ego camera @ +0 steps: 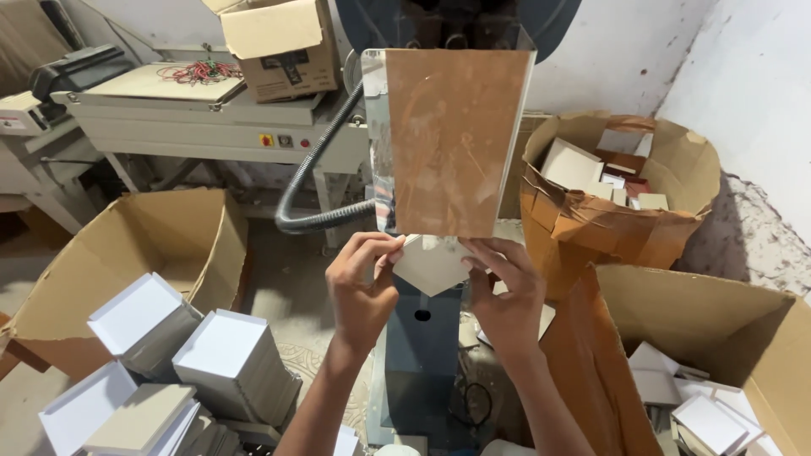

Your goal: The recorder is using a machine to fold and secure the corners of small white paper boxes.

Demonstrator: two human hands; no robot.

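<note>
my left fingers [372, 253] and right fingers [490, 257] clamp the white card piece [429, 263] from both sides, holding it steady under the machine's brown guard plate [456, 139], with stacked white trays [215, 355] lower left and scrap boxes [617, 203] right.

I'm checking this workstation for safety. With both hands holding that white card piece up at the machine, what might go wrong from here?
Both the left hand and right hand hold the white card piece just under the machine's brown guard plate, so fingers might get pinched. The grey flexible hose hangs beside the left hand and may snag a wrist. The stacks of white trays lean loosely and might topple.
</note>
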